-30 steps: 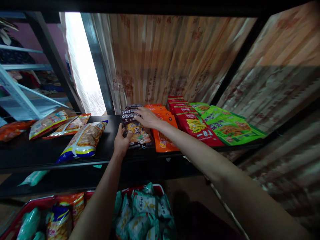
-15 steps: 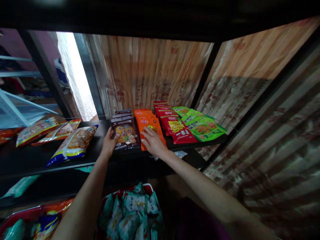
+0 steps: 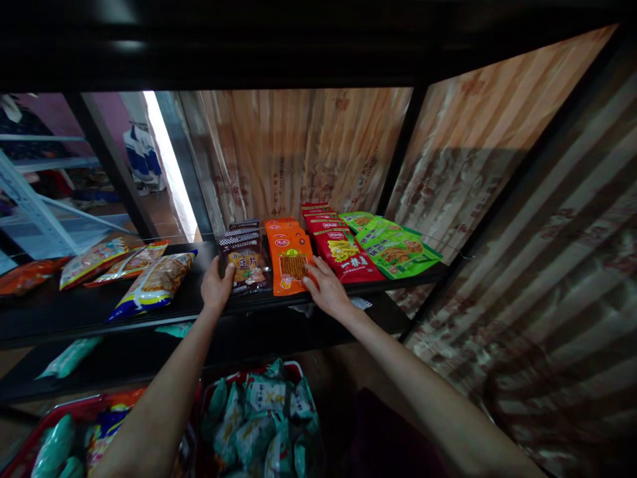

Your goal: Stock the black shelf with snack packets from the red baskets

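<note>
On the black shelf lies a row of overlapping brown snack packets (image 3: 245,265). My left hand (image 3: 217,285) is at their left edge, its thumb on the front packet and its fingers apart along the side. Beside them, a row of orange snack packets (image 3: 288,262) leans back, one over another. My right hand (image 3: 326,285) touches the right edge of the front orange packet with fingers stretched out, gripping nothing. Right of it lie red snack packets (image 3: 343,251) and green snack packets (image 3: 398,251), also overlapping.
Larger snack bags (image 3: 154,282) lie on the shelf (image 3: 209,307) at left. Below stand a red basket (image 3: 298,372) of teal packets and another red basket (image 3: 44,425). A patterned curtain (image 3: 298,153) hangs behind; a dark post (image 3: 403,149) stands at right.
My right hand has moved from the front of the orange packets to their right edge, uncovering the front one. My left hand stays at the brown packets. The view has shifted slightly.
</note>
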`<state>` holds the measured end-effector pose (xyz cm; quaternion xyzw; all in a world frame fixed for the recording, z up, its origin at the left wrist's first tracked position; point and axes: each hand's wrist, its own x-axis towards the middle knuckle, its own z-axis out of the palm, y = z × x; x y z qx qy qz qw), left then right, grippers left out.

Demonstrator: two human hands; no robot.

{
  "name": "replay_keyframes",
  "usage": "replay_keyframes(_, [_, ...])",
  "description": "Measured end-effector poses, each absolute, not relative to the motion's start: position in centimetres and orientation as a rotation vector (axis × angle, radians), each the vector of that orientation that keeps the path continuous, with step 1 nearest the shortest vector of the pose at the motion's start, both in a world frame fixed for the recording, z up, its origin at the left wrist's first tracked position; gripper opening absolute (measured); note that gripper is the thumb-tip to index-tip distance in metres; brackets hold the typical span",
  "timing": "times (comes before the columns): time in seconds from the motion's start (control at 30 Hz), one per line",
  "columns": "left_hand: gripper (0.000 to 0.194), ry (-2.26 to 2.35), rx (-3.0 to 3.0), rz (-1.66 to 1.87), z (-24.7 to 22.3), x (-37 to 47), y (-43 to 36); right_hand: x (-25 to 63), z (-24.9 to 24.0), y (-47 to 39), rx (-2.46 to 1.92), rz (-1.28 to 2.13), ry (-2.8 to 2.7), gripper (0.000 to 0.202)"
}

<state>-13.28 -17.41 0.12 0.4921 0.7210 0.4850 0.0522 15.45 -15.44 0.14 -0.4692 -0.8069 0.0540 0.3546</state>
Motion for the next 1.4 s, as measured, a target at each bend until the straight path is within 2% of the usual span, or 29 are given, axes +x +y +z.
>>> replay_keyframes(0.1, [0.045, 2.121, 1.781, 1.63, 0.7, -10.6, -19.0, 15.9, 0.2, -15.3, -1.242, 0.183, -2.072, 0.044])
replay_keyframes(0.17, [0.042, 1.926, 1.959, 1.559, 0.7, -7.9, -19.8, 15.9, 0.2, -14.9, -1.27, 0.221, -2.057, 0.046])
replay_keyframes(0.27, [0.044, 1.755, 1.999, 1.409, 0.1, -3.6, -20.3, 15.7, 0.3, -14.3, -1.329, 0.281, -2.052, 0.049])
replay_keyframes(0.43, [0.05, 1.802, 1.998, 1.265, -1.4, 0.3, -19.3, 15.3, 0.5, -13.5, -1.425, 0.369, -2.095, 0.053])
replay_keyframes(0.83, [0.053, 2.01, 2.085, 1.128, -1.5, 2.0, -17.3, 14.9, -0.4, -10.9, -1.49, 0.381, -2.063, 0.048])
replay_keyframes(1.13, [0.053, 1.999, 1.986, 1.177, -1.9, 2.9, -16.6, 14.8, -0.3, -10.4, -1.513, 0.367, -2.044, 0.045])
replay_keyframes(1.4, [0.056, 2.098, 1.922, 1.017, -0.1, 3.3, -17.1, 14.9, -0.3, -9.9, -1.519, 0.407, -1.999, 0.046])
